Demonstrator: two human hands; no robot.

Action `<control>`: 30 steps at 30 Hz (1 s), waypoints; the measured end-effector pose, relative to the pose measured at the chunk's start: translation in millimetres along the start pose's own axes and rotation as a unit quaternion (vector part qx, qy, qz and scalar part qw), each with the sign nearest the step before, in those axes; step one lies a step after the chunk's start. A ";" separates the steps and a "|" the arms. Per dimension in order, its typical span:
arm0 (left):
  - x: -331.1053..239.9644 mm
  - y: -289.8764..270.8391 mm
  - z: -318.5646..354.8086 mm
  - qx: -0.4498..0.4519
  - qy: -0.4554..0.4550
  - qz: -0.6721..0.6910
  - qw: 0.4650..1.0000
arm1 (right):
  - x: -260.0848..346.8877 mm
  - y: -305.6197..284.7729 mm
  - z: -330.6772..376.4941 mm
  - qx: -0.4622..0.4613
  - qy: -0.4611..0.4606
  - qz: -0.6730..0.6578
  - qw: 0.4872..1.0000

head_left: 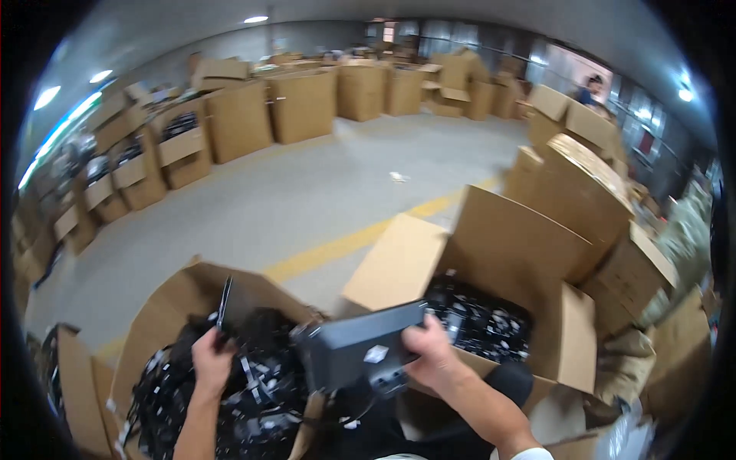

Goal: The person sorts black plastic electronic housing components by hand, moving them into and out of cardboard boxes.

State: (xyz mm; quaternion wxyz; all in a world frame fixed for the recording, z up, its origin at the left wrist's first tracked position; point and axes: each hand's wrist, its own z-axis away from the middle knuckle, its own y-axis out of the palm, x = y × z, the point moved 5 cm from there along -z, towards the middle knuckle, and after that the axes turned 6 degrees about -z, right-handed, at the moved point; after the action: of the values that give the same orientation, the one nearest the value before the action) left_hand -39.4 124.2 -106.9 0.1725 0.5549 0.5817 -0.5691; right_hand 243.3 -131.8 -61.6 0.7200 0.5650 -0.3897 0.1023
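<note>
My right hand (431, 353) grips the right end of a black boxy device (349, 345) with a small white label and what look like sockets on its lower edge. The device is tilted, held between two open cardboard boxes. In my left hand (211, 360) is a thin, flat black piece (224, 300), seen edge-on and pointing upward; its exact kind does not show. That hand is above the left cardboard box (165, 314), which is heaped with small black parts (257, 383) bearing white labels.
More black parts (483, 322) lie in the right open box (514, 238). Tall cartons (303, 107) line the far side of the grey floor (253, 203), which has a yellow line (337, 247). Stacked boxes (575, 184) stand at right. Another person (590, 92) is far off.
</note>
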 end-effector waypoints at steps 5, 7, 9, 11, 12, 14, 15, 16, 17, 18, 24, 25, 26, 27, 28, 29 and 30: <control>-83.4 56.5 6.8 0.029 0.022 0.424 0.905 | 6.6 39.5 -14.7 0.041 -0.041 -0.137 0.989; -122.1 79.1 21.2 0.057 0.045 0.426 0.902 | -4.6 55.9 -18.6 0.045 -0.063 -0.120 0.990; -137.2 98.7 28.8 0.089 0.023 0.551 0.829 | 2.6 66.4 -13.5 0.087 -0.117 -0.066 0.987; -146.1 115.0 23.9 0.140 0.032 0.555 0.819 | 17.2 59.5 -6.6 0.067 -0.171 -0.043 0.982; -151.0 125.3 23.6 0.184 0.034 0.551 0.813 | 25.7 52.2 -3.5 0.047 -0.214 -0.027 0.975; -162.6 116.2 17.0 0.154 0.177 0.367 0.900 | 41.5 36.8 6.1 0.005 -0.238 -0.034 0.971; -172.9 124.4 7.3 0.248 0.168 0.214 0.930 | 52.7 24.8 12.2 -0.010 -0.266 -0.041 0.963; -168.0 123.1 3.2 0.325 0.152 0.043 0.933 | 56.2 17.7 15.2 -0.016 -0.285 -0.056 0.957; -129.4 128.7 -13.3 0.211 0.058 0.249 0.943 | 61.7 11.2 19.3 -0.034 -0.295 -0.036 0.954; -126.7 111.1 -24.9 0.171 0.013 0.346 0.923 | 64.8 7.6 20.3 -0.044 -0.319 -0.030 0.946; -254.6 127.0 34.1 0.013 0.423 0.095 0.901 | 53.1 -1.1 19.4 -0.098 -0.339 -0.022 0.935; -246.7 137.4 24.7 -0.020 0.399 0.123 0.908 | 51.6 -0.2 19.9 -0.100 -0.355 -0.021 0.929; -242.7 144.4 19.1 -0.053 0.375 0.152 0.913 | 51.1 -1.2 21.2 -0.103 -0.372 -0.019 0.922; -244.7 145.7 20.6 -0.066 0.331 0.197 0.920 | 46.4 -9.3 20.8 -0.098 -0.379 -0.009 0.920; -244.2 149.8 19.7 -0.058 0.332 0.197 0.921 | 43.8 -16.3 19.0 -0.093 -0.387 0.000 0.917; -240.3 154.4 16.5 -0.052 0.318 0.213 0.923 | 42.5 -24.1 17.4 -0.104 -0.400 0.005 0.911; -239.8 160.9 14.5 -0.045 0.301 0.229 0.924 | 45.0 -31.8 18.1 -0.114 -0.402 0.002 0.908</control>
State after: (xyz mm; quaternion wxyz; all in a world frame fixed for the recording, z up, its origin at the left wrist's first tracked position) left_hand 167.7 -38.3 12.7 0.1396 0.8100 0.4882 -0.2933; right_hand 284.2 -172.1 -53.4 0.5615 0.4715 -0.6566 -0.1770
